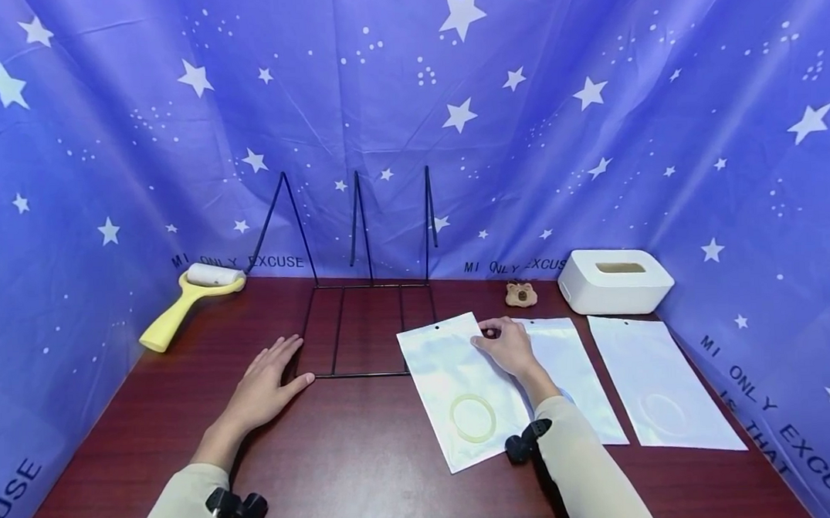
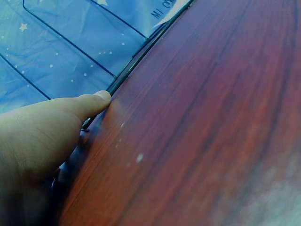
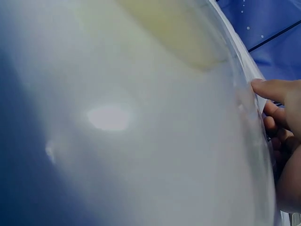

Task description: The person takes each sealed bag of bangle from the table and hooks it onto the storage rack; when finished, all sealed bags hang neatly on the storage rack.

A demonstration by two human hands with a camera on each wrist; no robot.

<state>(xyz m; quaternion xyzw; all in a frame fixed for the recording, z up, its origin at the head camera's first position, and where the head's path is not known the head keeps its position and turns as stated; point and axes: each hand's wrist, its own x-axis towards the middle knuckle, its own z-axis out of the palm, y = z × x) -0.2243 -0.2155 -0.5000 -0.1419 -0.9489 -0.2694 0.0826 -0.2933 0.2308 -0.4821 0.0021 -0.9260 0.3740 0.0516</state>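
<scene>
My right hand (image 1: 508, 349) pinches the right edge of a white, glossy plastic bag (image 1: 440, 366), thumb in front and fingers behind. The bag has a hang hole at its top and a pale yellow ring (image 1: 473, 418) showing near its bottom. In the right wrist view the bag's clear face (image 3: 155, 155) fills most of the picture. A black wire rack (image 1: 340, 332) stands at the back of the table. At its front left corner rests my left hand (image 1: 267, 383), fingers stretched out and thumb touching the front wire, as the left wrist view also shows.
Right of the held bag lie a second bag (image 1: 576, 368), partly behind my right arm, and a third bag (image 1: 649, 357) with a faint ring. Behind them are a white tissue box (image 1: 614, 297) and a small brown bear-shaped item (image 1: 521, 294). A yellow-handled lint roller (image 1: 181, 308) lies far left.
</scene>
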